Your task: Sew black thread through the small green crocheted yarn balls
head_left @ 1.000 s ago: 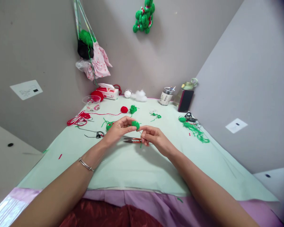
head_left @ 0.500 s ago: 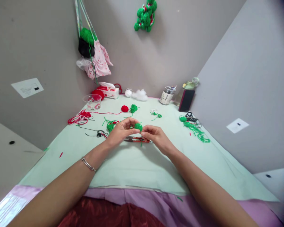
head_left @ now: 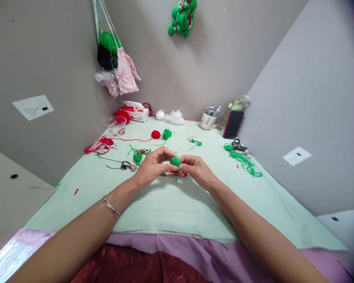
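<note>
Left hand (head_left: pixel 150 167) and right hand (head_left: pixel 198 169) pinch a round, green knitted piece (head_left: pixel 175 160).

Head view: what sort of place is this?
Probably a small craft corner in a home: a cloth-covered table against grey walls, with red yarn, a small red ball and white stuffing on it.

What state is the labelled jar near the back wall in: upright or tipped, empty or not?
Upright and not empty: the jar stands on the cloth with pen-like sticks poking out.
</note>
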The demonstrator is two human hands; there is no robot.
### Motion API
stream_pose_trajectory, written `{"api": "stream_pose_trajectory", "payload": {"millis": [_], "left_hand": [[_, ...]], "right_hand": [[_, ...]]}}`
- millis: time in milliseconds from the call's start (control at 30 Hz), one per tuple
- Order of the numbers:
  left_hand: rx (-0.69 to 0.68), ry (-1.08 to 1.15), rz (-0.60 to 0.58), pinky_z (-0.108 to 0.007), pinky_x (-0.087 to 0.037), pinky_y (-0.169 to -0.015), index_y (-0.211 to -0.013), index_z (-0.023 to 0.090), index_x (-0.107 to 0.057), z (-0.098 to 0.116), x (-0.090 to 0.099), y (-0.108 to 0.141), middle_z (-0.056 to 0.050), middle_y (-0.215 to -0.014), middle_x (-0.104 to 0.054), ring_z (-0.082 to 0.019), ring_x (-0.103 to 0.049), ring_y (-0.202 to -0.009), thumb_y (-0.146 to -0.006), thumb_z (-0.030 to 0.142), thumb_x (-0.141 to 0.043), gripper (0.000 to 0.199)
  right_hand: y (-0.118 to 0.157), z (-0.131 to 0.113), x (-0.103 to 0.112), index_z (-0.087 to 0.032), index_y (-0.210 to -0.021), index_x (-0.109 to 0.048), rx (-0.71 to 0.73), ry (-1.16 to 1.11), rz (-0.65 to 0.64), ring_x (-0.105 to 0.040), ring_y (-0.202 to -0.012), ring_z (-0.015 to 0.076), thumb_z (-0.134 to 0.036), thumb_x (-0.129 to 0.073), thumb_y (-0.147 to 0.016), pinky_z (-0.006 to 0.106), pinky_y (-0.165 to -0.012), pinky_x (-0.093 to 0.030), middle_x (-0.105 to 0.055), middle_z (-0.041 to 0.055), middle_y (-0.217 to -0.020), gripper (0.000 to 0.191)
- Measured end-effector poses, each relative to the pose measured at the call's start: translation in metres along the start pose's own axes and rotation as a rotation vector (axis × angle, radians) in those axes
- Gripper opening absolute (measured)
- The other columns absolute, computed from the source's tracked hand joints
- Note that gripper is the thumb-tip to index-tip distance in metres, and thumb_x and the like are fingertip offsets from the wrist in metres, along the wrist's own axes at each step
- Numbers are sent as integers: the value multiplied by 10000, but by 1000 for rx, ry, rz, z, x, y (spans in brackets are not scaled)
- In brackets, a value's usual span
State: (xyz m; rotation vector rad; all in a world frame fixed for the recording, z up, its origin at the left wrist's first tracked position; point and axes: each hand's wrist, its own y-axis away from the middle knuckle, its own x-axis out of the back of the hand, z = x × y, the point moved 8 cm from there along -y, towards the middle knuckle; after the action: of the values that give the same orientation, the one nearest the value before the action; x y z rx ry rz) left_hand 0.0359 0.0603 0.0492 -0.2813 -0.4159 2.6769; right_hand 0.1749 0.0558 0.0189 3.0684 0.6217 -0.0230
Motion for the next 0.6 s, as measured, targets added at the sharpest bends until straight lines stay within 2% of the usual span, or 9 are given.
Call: {"api": "stream_pose_trajectory", "payload": {"millis": [200,400,600], "left_hand": [[-20,-95,49,-326,-436,-865,-888,187,-694,3,7,-1,-25,-907,-634,-173,-570,-897,-641,269,-886,323],[7,-141,76,-311,-411,-815,-898,193,-707,5,10,0,-16,-886,-630,-158,-535,-848,-644,301,-887,329],[20,-183,100,-308,-412,-788,-890,195,-712,7,8,4,-8,-851,-615,-156,-520,-809,-635,317,-889,334]], "right_hand": [[1,-5,-2,-166,-839,-729,-1,-19,-12,-502,-605,99,-397,-814,-743,236,-613,-400,-611,-11,-671,264],[2,-7,0,-162,-874,-749,4,-22,-14,-488,-600,102,-410,-826,-727,245,-603,-377,-596,-11,-653,298],[2,-6,-3,-168,-853,-698,2,-74,-11,-499,-588,100,-402,-843,-713,243,-591,-388,-610,-14,-666,309]]}}
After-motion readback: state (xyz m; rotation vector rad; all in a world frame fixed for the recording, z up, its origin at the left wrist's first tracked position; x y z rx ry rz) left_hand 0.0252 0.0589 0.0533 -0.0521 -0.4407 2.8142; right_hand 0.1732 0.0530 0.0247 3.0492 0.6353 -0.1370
